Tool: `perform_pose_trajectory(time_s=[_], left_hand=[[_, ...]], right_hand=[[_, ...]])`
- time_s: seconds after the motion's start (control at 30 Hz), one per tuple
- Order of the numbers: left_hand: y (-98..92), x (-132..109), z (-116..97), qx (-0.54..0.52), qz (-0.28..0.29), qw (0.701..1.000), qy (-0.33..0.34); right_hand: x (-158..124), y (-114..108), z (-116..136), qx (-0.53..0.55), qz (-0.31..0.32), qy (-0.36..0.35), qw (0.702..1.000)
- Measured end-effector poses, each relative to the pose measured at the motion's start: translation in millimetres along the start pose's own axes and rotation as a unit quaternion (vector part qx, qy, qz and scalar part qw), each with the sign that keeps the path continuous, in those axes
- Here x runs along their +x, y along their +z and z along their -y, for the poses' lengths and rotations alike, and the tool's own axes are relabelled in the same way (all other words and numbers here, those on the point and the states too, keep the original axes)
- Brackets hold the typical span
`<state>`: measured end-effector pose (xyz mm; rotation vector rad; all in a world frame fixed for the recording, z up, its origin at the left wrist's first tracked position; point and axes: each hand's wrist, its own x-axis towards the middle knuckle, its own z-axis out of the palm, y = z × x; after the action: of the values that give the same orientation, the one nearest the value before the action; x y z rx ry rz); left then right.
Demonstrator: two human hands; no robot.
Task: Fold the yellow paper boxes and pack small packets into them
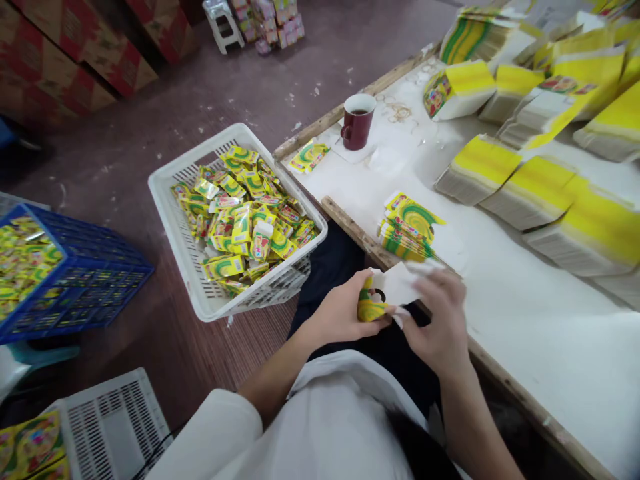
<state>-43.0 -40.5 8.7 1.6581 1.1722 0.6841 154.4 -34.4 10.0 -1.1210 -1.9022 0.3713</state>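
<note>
My left hand [347, 308] is closed around a small yellow-and-green carton [371, 309] above my lap. A dark curved shape shows in the carton's opening. My right hand [439, 313], blurred by motion, has fingers and thumb closed on the white inner cardboard flap [400, 285] of this carton. Just beyond the hands, a fanned stack of flat yellow-and-green cartons [407, 227] lies near the table edge. To the left stands a white plastic basket [193, 283] holding many small yellow-and-green cartons [243, 223].
The white table [550, 353] has a wooden rim and bears a maroon mug [358, 123] and rows of stacked yellow-and-white cartons [543, 190]. A blue crate [95, 273] of small packs stands left. Cardboard boxes [95, 53] and a white stool [223, 27] stand farther off.
</note>
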Motion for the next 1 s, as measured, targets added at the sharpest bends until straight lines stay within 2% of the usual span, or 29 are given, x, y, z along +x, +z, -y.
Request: perform_pose_trajectory(time_s=[0.07, 0.1, 0.2, 0.3, 0.4, 0.5, 0.57, 0.6, 0.67, 0.73, 0.77, 0.9, 1.0], left_hand=[[13.3, -2, 0, 0.015, -0.041, 0.999, 0.004], [18.4, -3, 1, 0.024, -0.052, 0.998, 0.014], [27.5, -4, 1, 0.039, -0.055, 0.997, 0.034], [29.3, -4, 3, 0.044, -0.07, 0.996, 0.045], [28.7, -1, 7, 0.039, -0.077, 0.995, 0.05], [29.6, 4, 13, 0.023, -0.047, 0.998, 0.03], [30.2, 7, 18, 0.037, -0.061, 0.997, 0.024], [29.8, 8, 19, 0.058, -0.082, 0.995, 0.026], [26.4, 9, 21, 0.12, -0.124, 0.984, 0.031], [19.8, 9, 21, 0.177, -0.143, 0.973, 0.031], [15.8, 8, 20, 0.192, -0.144, 0.97, 0.032], [-0.3, 6, 16, 0.192, -0.145, 0.969, 0.062], [-10.3, 6, 11, 0.197, -0.134, 0.968, 0.079]], right_hand=[[-6, 12, -1, 0.059, -0.092, 0.106, 0.988], [-8, 18, -1, 0.104, -0.103, 0.156, 0.977], [-13, 32, -1, 0.247, -0.039, 0.261, 0.932], [-14, 37, 0, 0.29, 0.004, 0.297, 0.91], [-14, 35, 1, 0.266, 0.021, 0.273, 0.924], [-14, 32, 4, 0.222, 0.093, 0.18, 0.954], [-15, 31, 4, 0.164, 0.131, 0.12, 0.97], [-15, 31, 3, 0.136, 0.13, 0.102, 0.977], [-14, 30, -2, 0.094, 0.084, 0.094, 0.988], [-13, 28, -7, 0.067, 0.034, 0.098, 0.992], [-12, 27, -9, 0.058, 0.031, 0.093, 0.994], [-7, 20, -10, 0.051, 0.133, 0.046, 0.989], [-2, 9, -13, 0.057, 0.173, 0.035, 0.983]])
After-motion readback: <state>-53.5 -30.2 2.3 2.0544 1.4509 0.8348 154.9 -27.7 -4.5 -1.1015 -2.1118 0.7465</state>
